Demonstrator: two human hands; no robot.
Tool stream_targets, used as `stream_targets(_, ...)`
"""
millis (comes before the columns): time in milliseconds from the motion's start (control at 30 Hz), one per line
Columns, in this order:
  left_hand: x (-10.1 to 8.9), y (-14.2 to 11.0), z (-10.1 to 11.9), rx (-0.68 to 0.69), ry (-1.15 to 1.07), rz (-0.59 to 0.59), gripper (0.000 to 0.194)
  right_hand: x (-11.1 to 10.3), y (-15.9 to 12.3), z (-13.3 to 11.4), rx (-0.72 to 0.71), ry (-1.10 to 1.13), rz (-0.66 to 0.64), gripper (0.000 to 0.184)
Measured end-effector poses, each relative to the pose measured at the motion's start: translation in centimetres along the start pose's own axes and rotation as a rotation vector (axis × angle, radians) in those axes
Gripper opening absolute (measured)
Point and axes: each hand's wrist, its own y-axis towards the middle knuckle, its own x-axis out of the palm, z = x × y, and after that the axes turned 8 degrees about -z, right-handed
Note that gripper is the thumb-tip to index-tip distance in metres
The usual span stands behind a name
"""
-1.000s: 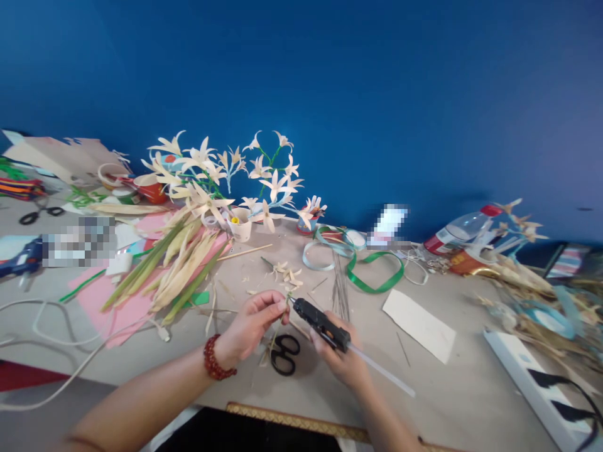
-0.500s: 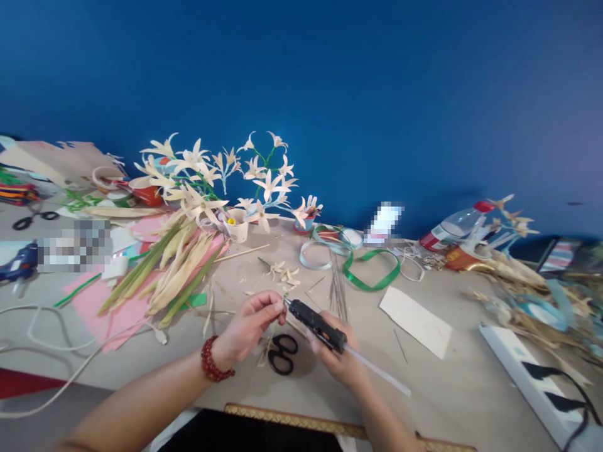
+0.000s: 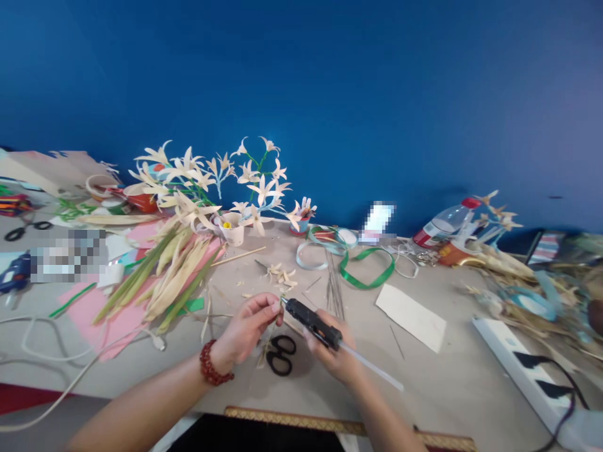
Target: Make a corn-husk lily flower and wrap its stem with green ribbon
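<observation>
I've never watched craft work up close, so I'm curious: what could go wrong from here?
The black glue gun in the right hand has its tip very close to the left hand; if it is hot, which the picture can't show, a slip might burn a finger. The scissors lie close below, so a wrist could knock them.

We are looking at a craft workspace, probably a small handicraft studio: a grey worktable [image 3: 339, 389] is standing against a blue wall [image 3: 330, 94], and we are seeing pale flowers [image 3: 188, 166] clustering near a white cup [image 3: 232, 234], husks [image 3: 174, 276] lying over pink paper [image 3: 83, 314], green ribbon [image 3: 365, 282], thin wires [image 3: 335, 289], scissors [image 3: 281, 356], a black glue gun [image 3: 311, 320] and a power strip [image 3: 499, 340].
</observation>
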Motion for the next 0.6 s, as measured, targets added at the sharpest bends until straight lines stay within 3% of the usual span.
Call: stream_targets(600, -0.11, 0.03, 0.19, 0.014, -0.011, 0.003, 0.015, 0.01, 0.07, 0.41, -0.051, -0.026, -0.008, 0.017)
